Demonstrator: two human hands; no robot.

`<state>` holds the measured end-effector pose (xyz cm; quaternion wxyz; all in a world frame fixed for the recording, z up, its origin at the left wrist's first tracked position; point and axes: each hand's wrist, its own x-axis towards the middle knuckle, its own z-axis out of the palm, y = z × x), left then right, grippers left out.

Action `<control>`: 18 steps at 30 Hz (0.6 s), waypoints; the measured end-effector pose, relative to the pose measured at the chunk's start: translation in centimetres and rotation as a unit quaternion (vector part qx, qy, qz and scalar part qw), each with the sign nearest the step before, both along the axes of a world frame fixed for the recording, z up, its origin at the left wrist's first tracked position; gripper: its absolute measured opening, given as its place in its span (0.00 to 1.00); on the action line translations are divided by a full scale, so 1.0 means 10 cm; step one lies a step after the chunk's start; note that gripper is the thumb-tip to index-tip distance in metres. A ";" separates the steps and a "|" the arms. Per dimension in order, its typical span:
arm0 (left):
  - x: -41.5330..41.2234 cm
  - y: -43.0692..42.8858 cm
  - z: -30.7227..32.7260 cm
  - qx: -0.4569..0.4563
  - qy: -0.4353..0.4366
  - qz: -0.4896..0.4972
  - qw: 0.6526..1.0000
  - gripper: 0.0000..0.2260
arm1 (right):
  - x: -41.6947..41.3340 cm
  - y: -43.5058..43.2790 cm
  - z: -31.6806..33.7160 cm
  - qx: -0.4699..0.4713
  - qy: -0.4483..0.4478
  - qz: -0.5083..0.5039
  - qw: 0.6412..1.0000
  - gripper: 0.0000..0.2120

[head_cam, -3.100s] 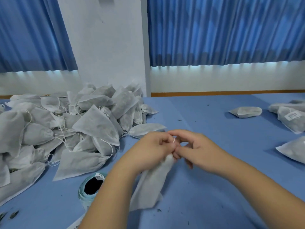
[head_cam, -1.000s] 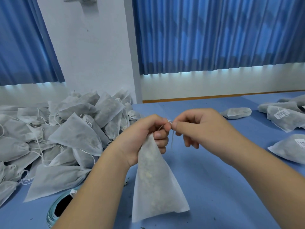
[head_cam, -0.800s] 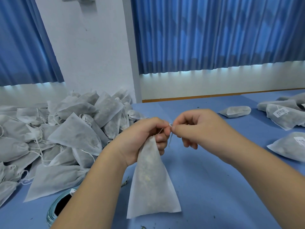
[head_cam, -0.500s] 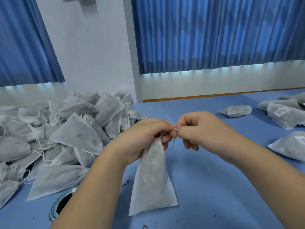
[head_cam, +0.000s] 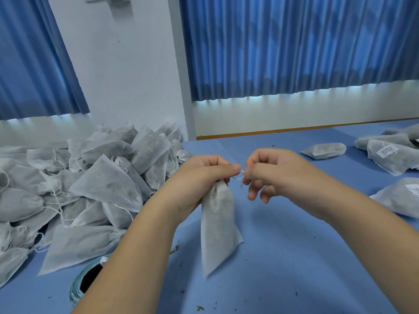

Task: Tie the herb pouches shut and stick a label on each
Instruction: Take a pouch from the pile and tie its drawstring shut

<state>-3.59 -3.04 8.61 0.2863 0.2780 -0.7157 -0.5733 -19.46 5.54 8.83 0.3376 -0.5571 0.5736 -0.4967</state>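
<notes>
A white fabric herb pouch (head_cam: 216,230) hangs above the blue table, its neck gathered. My left hand (head_cam: 201,177) grips that neck from the left. My right hand (head_cam: 269,173) pinches the thin white drawstring (head_cam: 240,177) just right of the neck, other fingers loosely curled below. The two hands are a short gap apart, with the string stretched between them. A roll of labels (head_cam: 84,284) lies on the table at the lower left, partly hidden by my left forearm.
A large heap of pouches (head_cam: 90,184) covers the table's left side. Labelled pouches (head_cam: 390,155) lie at the right edge, one lone pouch (head_cam: 324,150) behind my right hand. Herb crumbs dot the blue table (head_cam: 283,257). Wall and blue curtains stand behind.
The pouch was lifted off the table and hangs upright. Over the last second its neck has bunched tighter and narrower, and my right hand has drawn the string slightly rightward.
</notes>
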 end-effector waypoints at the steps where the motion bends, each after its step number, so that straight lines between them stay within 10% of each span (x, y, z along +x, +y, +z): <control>1: 0.00 0.00 0.00 0.006 0.008 0.007 1.000 0.12 | 0.00 -0.01 -0.01 -0.004 -0.025 0.000 1.000 0.03; 11: -0.02 0.02 -0.01 0.024 0.007 0.021 0.999 0.16 | 0.07 -0.03 -0.04 -0.065 -0.066 -0.053 0.994 0.08; 18: -0.03 0.04 0.02 -0.072 -0.046 0.076 0.993 0.12 | 0.14 -0.01 -0.04 -0.100 0.176 -0.138 0.969 0.07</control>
